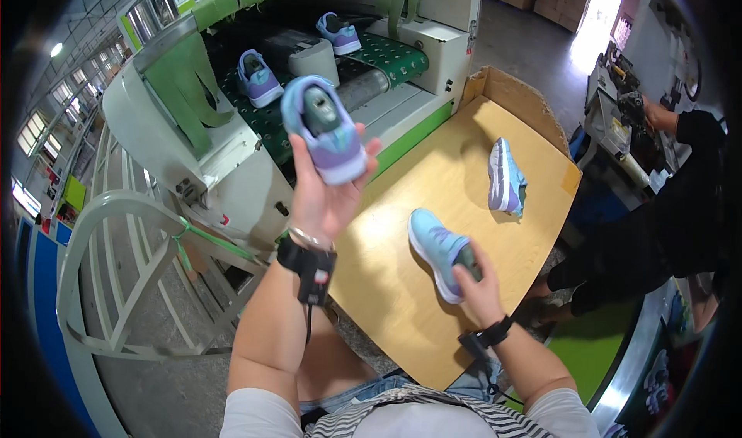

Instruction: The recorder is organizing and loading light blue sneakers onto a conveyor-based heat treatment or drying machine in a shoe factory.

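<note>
My left hand (pixel 331 187) is raised in front of the machine and grips a light blue and purple sneaker (pixel 345 154) from below, its heel end toward me and a dark form showing in its opening. Over the wooden table (pixel 386 307), my right hand (pixel 481 283) is closed round the heel end of another light blue sneaker (pixel 434 245), whose toe points away to the upper left. A third sneaker (pixel 504 179) lies on its side farther right on the table, its white sole turned left.
Ahead stands a conveyor machine with a green perforated belt (pixel 402 59); two more sneakers, a left one (pixel 257 79) and a right one (pixel 338 34), sit there. Cardboard (pixel 525 102) edges the table's far side. A curved metal rail (pixel 116 206) is at left. Another person (pixel 657 214) works at right.
</note>
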A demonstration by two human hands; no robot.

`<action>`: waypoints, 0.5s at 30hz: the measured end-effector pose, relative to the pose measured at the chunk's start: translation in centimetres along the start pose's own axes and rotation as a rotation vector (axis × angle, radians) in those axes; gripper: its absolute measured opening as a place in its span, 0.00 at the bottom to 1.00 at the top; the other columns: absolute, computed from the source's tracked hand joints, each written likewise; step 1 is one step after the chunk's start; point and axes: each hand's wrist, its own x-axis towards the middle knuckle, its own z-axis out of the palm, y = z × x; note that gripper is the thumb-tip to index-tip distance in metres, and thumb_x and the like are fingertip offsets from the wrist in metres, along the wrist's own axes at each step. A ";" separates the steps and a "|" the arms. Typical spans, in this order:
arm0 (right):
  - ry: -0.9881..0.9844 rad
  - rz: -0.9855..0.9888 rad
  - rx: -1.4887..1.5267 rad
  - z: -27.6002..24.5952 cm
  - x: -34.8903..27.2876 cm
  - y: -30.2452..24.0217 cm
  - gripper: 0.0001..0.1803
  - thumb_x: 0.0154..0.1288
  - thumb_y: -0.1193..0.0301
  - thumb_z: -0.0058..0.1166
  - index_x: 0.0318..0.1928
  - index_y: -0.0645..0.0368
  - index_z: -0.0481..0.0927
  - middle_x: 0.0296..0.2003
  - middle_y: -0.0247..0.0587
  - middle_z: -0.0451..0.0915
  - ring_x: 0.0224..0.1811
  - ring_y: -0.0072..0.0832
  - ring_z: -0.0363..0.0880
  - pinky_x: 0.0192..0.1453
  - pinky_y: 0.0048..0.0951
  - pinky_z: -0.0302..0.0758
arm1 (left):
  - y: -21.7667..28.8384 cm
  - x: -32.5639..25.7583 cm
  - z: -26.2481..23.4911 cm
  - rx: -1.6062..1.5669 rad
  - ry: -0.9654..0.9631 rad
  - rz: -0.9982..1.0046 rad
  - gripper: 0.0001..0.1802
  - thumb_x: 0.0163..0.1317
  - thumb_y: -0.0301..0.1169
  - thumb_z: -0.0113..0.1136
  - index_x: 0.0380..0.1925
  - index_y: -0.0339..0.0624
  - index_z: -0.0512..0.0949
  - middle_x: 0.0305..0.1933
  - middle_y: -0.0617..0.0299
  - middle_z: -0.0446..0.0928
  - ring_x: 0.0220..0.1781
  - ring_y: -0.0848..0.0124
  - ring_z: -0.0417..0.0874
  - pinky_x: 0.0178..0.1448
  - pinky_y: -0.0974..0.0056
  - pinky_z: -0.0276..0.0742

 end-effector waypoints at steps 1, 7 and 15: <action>0.041 0.118 0.141 -1.0 2.0 -0.3 0.35 0.68 0.73 0.62 0.72 0.66 0.65 0.65 0.48 0.72 0.65 0.33 0.72 0.73 0.34 0.66 | 0.8 1.6 -0.9 -0.009 0.081 0.046 0.46 0.73 0.66 0.41 0.68 0.32 0.65 0.70 0.45 0.70 0.67 0.47 0.76 0.61 0.54 0.86; 0.018 -0.235 0.247 -0.7 15.2 -12.1 0.27 0.72 0.69 0.61 0.67 0.64 0.69 0.58 0.42 0.77 0.61 0.27 0.74 0.65 0.30 0.72 | 1.8 3.3 -3.1 -0.155 0.227 0.079 0.46 0.74 0.63 0.43 0.68 0.26 0.64 0.71 0.38 0.67 0.74 0.44 0.67 0.76 0.47 0.70; 0.016 -0.518 -0.373 8.6 38.8 -16.8 0.35 0.62 0.55 0.67 0.66 0.57 0.76 0.59 0.55 0.81 0.60 0.44 0.81 0.65 0.37 0.75 | 2.8 2.8 -3.0 -0.306 -0.015 -0.112 0.43 0.73 0.61 0.49 0.71 0.32 0.63 0.78 0.38 0.59 0.81 0.46 0.58 0.78 0.44 0.64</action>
